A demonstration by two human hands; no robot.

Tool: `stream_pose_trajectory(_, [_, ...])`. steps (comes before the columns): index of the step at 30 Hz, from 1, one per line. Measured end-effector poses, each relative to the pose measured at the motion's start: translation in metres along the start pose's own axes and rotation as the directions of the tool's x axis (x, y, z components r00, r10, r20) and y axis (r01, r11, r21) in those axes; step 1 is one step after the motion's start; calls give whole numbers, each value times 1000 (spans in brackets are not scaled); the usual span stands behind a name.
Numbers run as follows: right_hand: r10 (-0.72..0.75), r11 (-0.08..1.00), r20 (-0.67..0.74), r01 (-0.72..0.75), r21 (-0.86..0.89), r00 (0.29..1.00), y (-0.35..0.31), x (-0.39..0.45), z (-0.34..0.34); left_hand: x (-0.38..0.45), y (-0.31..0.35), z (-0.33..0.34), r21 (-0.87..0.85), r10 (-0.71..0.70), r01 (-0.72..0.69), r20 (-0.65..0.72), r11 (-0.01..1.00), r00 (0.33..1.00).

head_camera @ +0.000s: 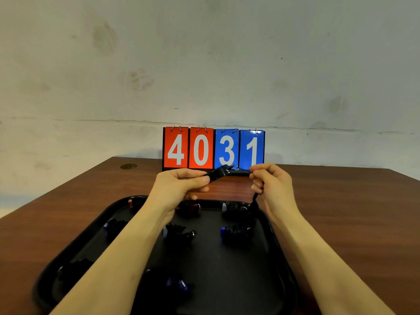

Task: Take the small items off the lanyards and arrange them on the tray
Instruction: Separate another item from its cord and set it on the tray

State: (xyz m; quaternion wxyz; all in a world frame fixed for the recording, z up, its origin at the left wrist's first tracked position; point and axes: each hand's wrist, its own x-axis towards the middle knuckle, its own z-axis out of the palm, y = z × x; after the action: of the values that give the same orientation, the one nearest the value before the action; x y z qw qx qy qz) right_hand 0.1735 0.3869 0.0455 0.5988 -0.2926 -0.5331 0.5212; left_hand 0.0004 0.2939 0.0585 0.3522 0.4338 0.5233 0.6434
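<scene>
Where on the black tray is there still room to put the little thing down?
The tray looks bare in its near right part, below the blue-tipped bundle and right of the front bundle. A smaller gap lies mid-tray, between them. The far row and the left side are crowded with bundles, and the left hand and right hand hold the whistle above.

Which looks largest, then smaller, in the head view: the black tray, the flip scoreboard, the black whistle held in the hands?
1. Black tray: largest by far, though it is also nearest the camera.
2. Flip scoreboard.
3. Black whistle, pinched by the left hand: clearly smallest.
</scene>
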Motion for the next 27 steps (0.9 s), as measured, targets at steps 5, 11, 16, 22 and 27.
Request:
stream_pose_trajectory(5, [-44, 948, 154, 90, -306, 987, 6, -7, 5, -3, 2, 2, -117, -80, 89, 80, 989, 994])
stream_pose_trajectory(11, [47, 880, 306, 105, -463, 951, 5, -12, 17, -2, -1, 8, -249, -106, 123, 82, 961, 991])
stream_pose_trajectory(16, [-86, 727, 473, 379, -572, 877, 8, -23, 29, -2, -5, 9, -184, -42, 29, -72, 982, 997])
stream_pose_trajectory(22, [-11, 680, 581, 432, -592, 814, 0, -30, 33, 0, -10, 8, 185, 150, -113, -205, 976, 967])
stream_pose_trajectory(27, [1, 618, 631, 495, -611, 776, -5, -33, 30, -1, -13, 10, 469, 292, -209, -111, 858, 950])
